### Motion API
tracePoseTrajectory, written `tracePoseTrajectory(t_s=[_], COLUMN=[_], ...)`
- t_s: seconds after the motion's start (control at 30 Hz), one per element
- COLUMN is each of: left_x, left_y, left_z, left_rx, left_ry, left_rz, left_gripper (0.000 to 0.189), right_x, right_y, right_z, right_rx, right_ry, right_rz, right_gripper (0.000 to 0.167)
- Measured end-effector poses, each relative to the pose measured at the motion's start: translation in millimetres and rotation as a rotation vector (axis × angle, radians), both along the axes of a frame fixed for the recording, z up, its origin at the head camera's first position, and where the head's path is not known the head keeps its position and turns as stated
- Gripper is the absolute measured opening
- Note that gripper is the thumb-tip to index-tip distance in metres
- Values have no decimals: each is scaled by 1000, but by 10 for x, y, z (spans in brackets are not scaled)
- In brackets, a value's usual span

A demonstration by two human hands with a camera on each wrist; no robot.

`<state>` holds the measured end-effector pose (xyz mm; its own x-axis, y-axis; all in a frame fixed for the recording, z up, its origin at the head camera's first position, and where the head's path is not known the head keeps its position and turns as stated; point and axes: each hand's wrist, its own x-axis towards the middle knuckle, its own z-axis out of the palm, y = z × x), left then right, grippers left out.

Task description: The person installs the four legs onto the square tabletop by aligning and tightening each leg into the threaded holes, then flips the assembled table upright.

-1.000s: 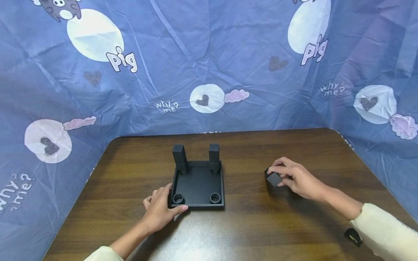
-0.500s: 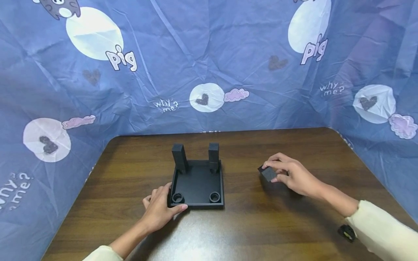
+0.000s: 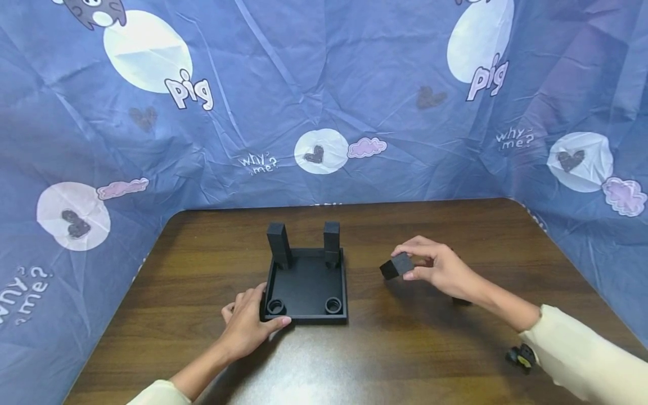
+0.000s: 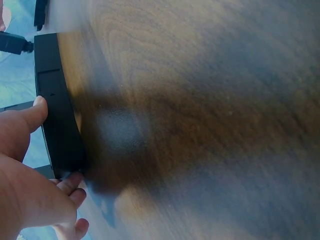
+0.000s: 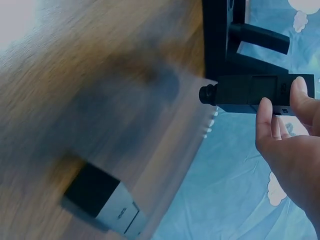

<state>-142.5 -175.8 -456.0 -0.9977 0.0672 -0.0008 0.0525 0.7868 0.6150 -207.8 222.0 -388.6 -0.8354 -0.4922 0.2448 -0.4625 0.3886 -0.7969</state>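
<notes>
A black square frame with raised rims [image 3: 306, 281], like a small upturned tabletop, lies on the table. Two black square legs [image 3: 278, 244] stand at its far corners, and threaded round sockets [image 3: 332, 305] sit at the near ones. My left hand [image 3: 247, 329] grips the near left corner, thumb along the front edge. Off to the right, my right hand [image 3: 436, 267] pinches a loose black leg [image 3: 397, 266] above the table. In the right wrist view this leg's threaded stub [image 5: 207, 94] points away from the fingers, towards the frame.
Another black leg [image 5: 102, 197] lies on the table in the right wrist view; the right forearm mostly hides it from the head. A small black item [image 3: 521, 357] shows beside the right sleeve. The wooden table [image 3: 354, 371] meets a blue printed cloth [image 3: 324, 84] at the back.
The right hand has carried the leg leftwards, nearer the frame, and tilted it. Another leg has come partly into sight under the forearm. The left hand and the frame stay put.
</notes>
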Motion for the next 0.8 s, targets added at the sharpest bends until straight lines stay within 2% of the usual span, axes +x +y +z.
tracePoseTrajectory(t_s=[0.2,0.5,0.8], left_x=[-1,9,3], left_y=[-1,1,-7], left_z=[0,1,8], left_rx=[-1,3,14], left_ry=[3,2,0], left_rz=[1,1,-5], left_gripper=[93,92,92], right_x=[-4,-20,-19], right_y=[-98,-241,-405], right_z=[47,53,77], right_rx=[-9,-1,-91], right_ry=[-68,-75,-89], right_rz=[19,35,67], right_gripper=[37,36,39])
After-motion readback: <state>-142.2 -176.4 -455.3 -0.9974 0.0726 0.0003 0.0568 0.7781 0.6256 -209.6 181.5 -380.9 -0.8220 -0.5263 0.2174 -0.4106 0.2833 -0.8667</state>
